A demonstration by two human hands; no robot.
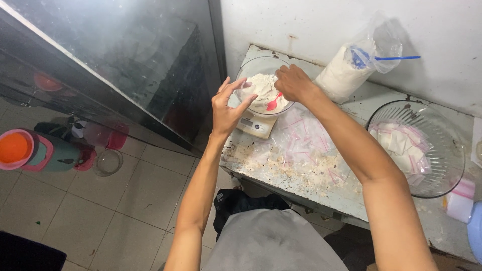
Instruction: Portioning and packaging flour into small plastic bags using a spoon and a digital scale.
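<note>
A glass bowl of white powder sits on a small white scale at the table's far left corner. My left hand is at the bowl's near left rim, fingers spread, and seems to pinch a small clear bag open. My right hand hovers over the bowl's right side, closed on a red spoon whose tip dips into the powder. Several empty small clear zip bags lie on the worn white table under my right forearm.
A plastic sack of white powder with a blue scoop handle leans on the wall. A large glass bowl holds filled packets. Pink-white roll at right. On the tiled floor: teal bottle with pink lid, glass jar.
</note>
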